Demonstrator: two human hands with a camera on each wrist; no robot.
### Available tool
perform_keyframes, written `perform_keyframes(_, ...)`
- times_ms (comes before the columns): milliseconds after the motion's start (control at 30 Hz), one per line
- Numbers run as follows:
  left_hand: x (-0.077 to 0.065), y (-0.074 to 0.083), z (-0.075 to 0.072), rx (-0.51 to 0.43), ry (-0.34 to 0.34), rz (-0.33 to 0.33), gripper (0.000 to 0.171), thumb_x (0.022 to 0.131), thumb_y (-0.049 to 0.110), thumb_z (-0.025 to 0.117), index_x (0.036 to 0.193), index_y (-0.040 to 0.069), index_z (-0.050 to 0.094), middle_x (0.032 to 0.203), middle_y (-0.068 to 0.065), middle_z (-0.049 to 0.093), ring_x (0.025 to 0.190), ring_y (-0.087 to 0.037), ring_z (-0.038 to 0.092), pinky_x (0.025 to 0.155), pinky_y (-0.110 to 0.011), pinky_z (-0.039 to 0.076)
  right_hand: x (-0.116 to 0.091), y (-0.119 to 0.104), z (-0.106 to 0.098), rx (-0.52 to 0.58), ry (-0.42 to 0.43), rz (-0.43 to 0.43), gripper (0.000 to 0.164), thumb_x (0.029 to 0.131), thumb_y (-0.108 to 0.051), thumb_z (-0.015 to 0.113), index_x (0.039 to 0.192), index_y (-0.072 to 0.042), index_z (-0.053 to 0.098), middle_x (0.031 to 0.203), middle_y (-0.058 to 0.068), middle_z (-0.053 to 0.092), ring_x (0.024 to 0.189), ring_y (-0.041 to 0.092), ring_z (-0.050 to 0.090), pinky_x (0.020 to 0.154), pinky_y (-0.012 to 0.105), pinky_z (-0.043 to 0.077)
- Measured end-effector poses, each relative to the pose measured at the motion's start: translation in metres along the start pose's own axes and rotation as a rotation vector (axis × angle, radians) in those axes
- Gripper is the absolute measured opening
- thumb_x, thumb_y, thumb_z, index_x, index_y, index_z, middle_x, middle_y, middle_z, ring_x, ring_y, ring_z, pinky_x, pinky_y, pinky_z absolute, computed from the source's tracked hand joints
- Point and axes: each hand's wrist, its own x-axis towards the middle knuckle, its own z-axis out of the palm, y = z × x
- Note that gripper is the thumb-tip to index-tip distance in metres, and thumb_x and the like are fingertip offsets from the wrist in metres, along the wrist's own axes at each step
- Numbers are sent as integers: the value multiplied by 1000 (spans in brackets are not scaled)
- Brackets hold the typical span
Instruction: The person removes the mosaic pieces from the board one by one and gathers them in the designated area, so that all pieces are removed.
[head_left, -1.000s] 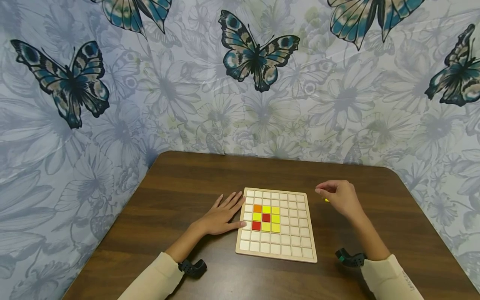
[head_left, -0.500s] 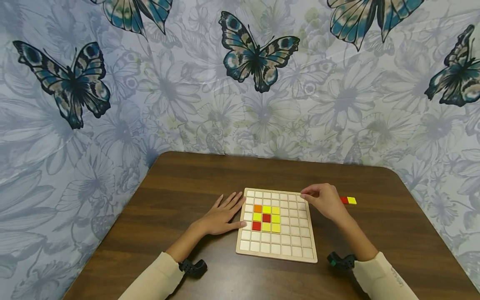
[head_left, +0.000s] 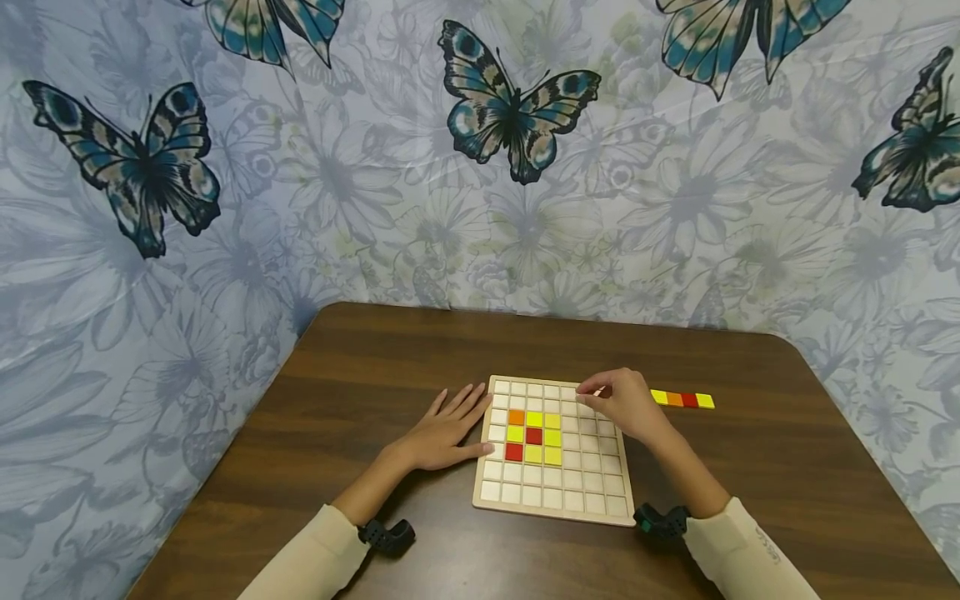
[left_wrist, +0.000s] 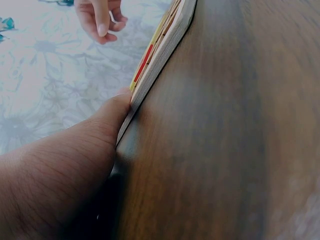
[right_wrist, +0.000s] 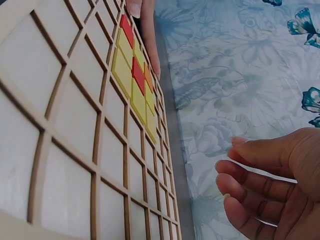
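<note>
A wooden grid board (head_left: 592, 518) holds a block of yellow, red and orange tiles (head_left: 533, 436) among its white squares. My left hand (head_left: 438, 437) lies with fingers spread at the board's left edge, its thumb on the rim; the left wrist view shows that thumb (left_wrist: 117, 107) against the board's side. Over the board's upper right part is my right hand (head_left: 622, 404), thumb and forefinger brought near each other. In the right wrist view the right hand's fingers (right_wrist: 245, 175) are bent, and I cannot tell whether a tile is between the tips.
A short row of loose yellow, orange and red tiles (head_left: 682, 400) lies on the brown table (head_left: 375, 358) to the right of the board. Behind the table hangs a butterfly-patterned cloth (head_left: 360, 208). Each wrist wears a black camera band (head_left: 386, 537).
My right hand has moved left from the loose tiles to above the board's upper right part, uncovering the tile row. My left hand has stayed at the board's edge.
</note>
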Motion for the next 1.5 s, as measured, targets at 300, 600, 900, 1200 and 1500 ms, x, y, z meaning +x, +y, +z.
perform_keyframes(300,0,-1,0,-1,-2,-4,89,101,67,41,165,15,9,171,-9,3,157,-30,3,119,-64,1,4,-1,15,20,-59,-12,7,89,-11,79,94,-7,82,84,-2,74,66,19,59,59,30,49)
perform_keyframes(600,0,1,-2,-3,-5,0,89,101,66,43,165,14,9,171,-11,4,156,-31,3,119,-64,2,9,2,25,19,-88,-30,7,87,-8,80,94,-7,82,83,-2,74,67,18,57,61,30,49)
perform_keyframes(900,-1,-1,-2,-1,3,-2,88,101,64,45,165,13,11,171,-11,5,156,-32,5,119,-65,2,10,2,32,45,-148,4,6,87,-9,81,92,-6,81,78,-4,70,64,16,56,57,29,48)
perform_keyframes(1200,1,2,0,-12,5,0,89,101,65,43,165,13,10,171,-10,4,156,-31,4,119,-64,1,9,5,38,38,-183,29,3,86,-7,81,88,-8,79,75,-4,67,63,13,58,57,30,50)
perform_keyframes(1500,2,1,0,-6,-5,-4,89,101,68,41,165,15,8,171,-9,3,157,-29,2,120,-63,0,9,6,40,26,-198,40,6,85,-6,82,86,-9,77,72,-5,64,65,14,55,61,31,49)
